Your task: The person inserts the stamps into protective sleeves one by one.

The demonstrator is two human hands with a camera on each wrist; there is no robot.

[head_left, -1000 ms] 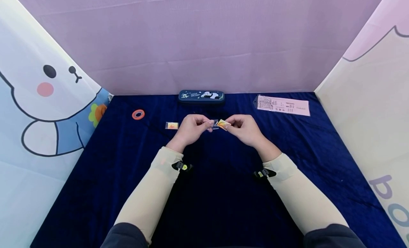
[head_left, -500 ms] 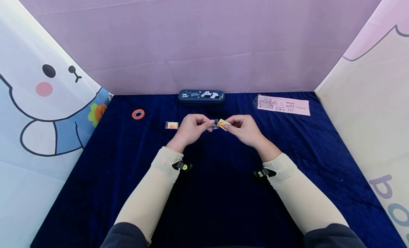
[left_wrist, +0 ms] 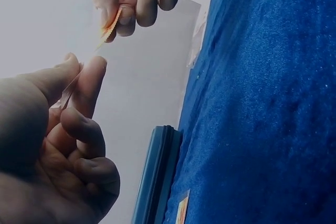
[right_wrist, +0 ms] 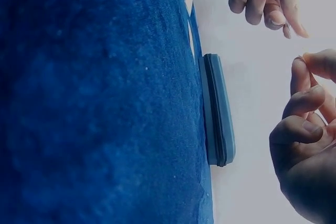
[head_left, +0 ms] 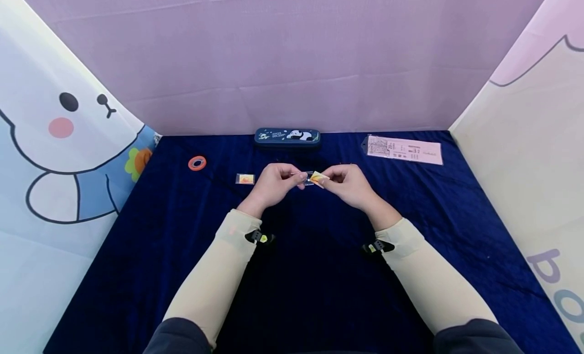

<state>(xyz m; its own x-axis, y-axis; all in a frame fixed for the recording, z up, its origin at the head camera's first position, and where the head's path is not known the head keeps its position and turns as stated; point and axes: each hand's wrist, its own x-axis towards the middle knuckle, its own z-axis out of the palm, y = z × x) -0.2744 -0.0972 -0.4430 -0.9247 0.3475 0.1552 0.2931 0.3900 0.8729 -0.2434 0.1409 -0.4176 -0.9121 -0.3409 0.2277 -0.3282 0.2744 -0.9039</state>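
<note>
A small clear plastic packet with a yellow-and-orange printed end [head_left: 318, 179] is stretched between the two hands, above the cloth. My left hand [head_left: 276, 184] pinches its clear part between thumb and index finger, the other fingers curled below. On the opposite side, my right hand [head_left: 349, 184] pinches the printed end by thumb and index finger. In the left wrist view this end [left_wrist: 112, 26] shows a fine zigzag edge. Another such packet [head_left: 245, 179] lies flat on the cloth, just left of the left hand.
Behind the hands stands a dark blue pencil case [head_left: 287, 136] with a panda print, against the lilac backdrop. An orange ring-shaped roll [head_left: 190, 163] lies at the left. A pink printed sheet in a clear sleeve [head_left: 429, 152] lies back right. Dark blue cloth [head_left: 315, 293] covers the table.
Both hands stay almost in place, still pinching the packet. Only the shine on its clear part between the fingertips differs slightly.
</note>
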